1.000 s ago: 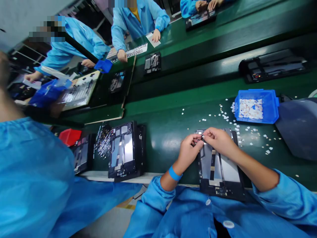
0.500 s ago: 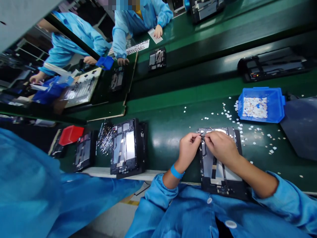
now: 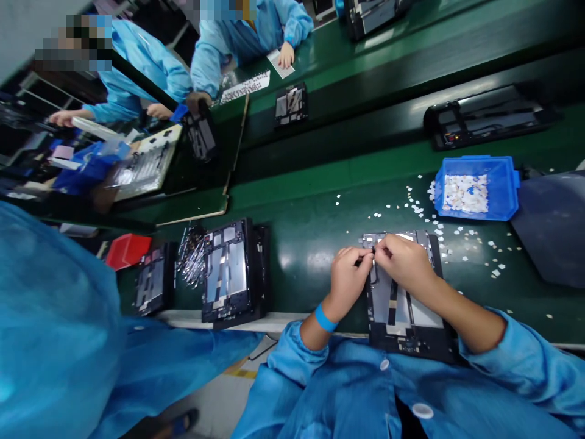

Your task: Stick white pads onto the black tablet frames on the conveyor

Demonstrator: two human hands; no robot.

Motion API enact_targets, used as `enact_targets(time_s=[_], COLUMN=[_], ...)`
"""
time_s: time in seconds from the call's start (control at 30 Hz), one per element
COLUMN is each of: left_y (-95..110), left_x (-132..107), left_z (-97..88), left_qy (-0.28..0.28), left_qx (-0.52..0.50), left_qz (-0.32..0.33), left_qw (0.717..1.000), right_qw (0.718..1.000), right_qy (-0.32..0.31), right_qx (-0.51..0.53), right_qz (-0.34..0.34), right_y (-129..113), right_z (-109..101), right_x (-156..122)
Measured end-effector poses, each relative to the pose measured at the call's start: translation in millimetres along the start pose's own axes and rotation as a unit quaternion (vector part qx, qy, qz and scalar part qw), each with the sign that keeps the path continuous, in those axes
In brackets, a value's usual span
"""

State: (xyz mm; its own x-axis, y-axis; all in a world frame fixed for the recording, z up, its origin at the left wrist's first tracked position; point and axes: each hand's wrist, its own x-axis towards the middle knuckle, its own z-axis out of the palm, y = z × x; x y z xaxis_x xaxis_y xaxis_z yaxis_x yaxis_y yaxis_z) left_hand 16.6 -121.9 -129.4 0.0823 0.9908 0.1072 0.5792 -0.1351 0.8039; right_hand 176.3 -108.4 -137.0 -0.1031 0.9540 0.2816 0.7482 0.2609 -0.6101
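An opened tablet-like device [image 3: 381,303], with grey panels, dark ribbon strips and small circuit parts, lies on the green bench right in front of me. Over its upper left corner, my left hand [image 3: 350,277] is closed in a pinch. My right hand [image 3: 406,262] pinches too, its fingertips close against those of the left. A tiny dark bit shows between the fingertips, too small to name. The right hand and forearm hide part of the device's upper right side.
A blue bin [image 3: 503,201] of small white pieces stands at right, with more pieces scattered around it. Stacked devices [image 3: 226,268] and a pile of thin metal parts [image 3: 192,256] lie left, near a red bin [image 3: 128,251]. Another device [image 3: 493,116] lies farther back. Co-workers are across and beside me.
Both hands stay pinched at the same corner, with fingertips slightly shifted. Across the bench, a co-worker's hand has raised and tilted a device. My view has shifted a little.
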Motion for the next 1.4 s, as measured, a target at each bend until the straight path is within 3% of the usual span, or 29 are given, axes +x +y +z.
enact_targets(time_s=[0.07,0.17,0.23,0.3,0.37,0.43,0.5,0.63,0.83,0.93,1.0,1.1,1.17,1.23,1.3,1.4], left_y=[0.0,-4.1,-8.7,-12.4,-13.7,-12.9,-10.9,-6.8,-1.2,-2.8,-6.2,-10.6,-11.0,-10.1,-10.0,-14.6], left_x=[2.7,8.6,12.9,16.4,18.3,18.7,17.7,12.7,4.3,5.4,8.3,12.2,12.8,11.9,11.0,12.8], left_z=[2.6,5.6,7.2,8.8,10.4,11.7,12.2,11.2,9.3,9.7,10.3,10.1,7.8,2.9,-4.7,-18.6], left_qy=[-0.012,-0.014,-0.006,0.0,0.002,0.006,0.008,0.017,0.015,0.007,0.004,0.003,0.0,-0.017,-0.033,-0.006], left_qx=[-0.071,-0.182,-0.236,-0.27,-0.286,-0.289,-0.287,-0.258,-0.174,-0.189,-0.224,-0.266,-0.27,-0.25,-0.205,-0.084], left_qz=[-0.068,-0.16,-0.189,-0.2,-0.205,-0.209,-0.208,-0.181,-0.125,-0.132,-0.155,-0.185,-0.188,-0.171,-0.135,-0.049], left_qw=[0.995,0.97,0.953,0.942,0.936,0.934,0.935,0.949,0.977,0.973,0.962,0.946,0.944,0.953,0.969,0.995], right_qw=[1.0,0.992,0.964,0.947,0.97,0.993,0.996,0.996,0.998,0.999,0.998,0.993,0.966,0.942,0.962,0.989], right_qy=[-0.001,0.033,0.059,0.07,0.047,-0.011,-0.06,-0.061,-0.034,-0.043,-0.049,-0.003,0.05,0.054,0.011,-0.086], right_qx=[0.001,-0.064,-0.174,-0.234,-0.198,-0.112,-0.058,-0.042,-0.032,0.004,0.031,-0.019,-0.141,-0.213,-0.17,-0.019], right_qz=[0.018,0.105,0.191,0.211,0.136,0.026,-0.036,-0.05,-0.031,-0.001,0.029,0.117,0.21,0.255,0.213,0.122], right_y=[9.6,45.9,73.3,87.5,80.8,57.4,30.3,4.2,6.7,8.3,19.0,53.3,76.8,87.4,80.2,48.9], right_z=[-15.5,-62.3,-95.8,-114.3,-109.0,-83.4,-50.3,-8.1,2.0,-0.6,-15.6,-62.8,-98.2,-120.6,-120.9,-88.1], right_x=[6.0,18.5,26.4,29.6,25.5,16.1,6.8,0.6,6.4,12.2,19.0,31.9,39.1,42.2,40.4,35.2])
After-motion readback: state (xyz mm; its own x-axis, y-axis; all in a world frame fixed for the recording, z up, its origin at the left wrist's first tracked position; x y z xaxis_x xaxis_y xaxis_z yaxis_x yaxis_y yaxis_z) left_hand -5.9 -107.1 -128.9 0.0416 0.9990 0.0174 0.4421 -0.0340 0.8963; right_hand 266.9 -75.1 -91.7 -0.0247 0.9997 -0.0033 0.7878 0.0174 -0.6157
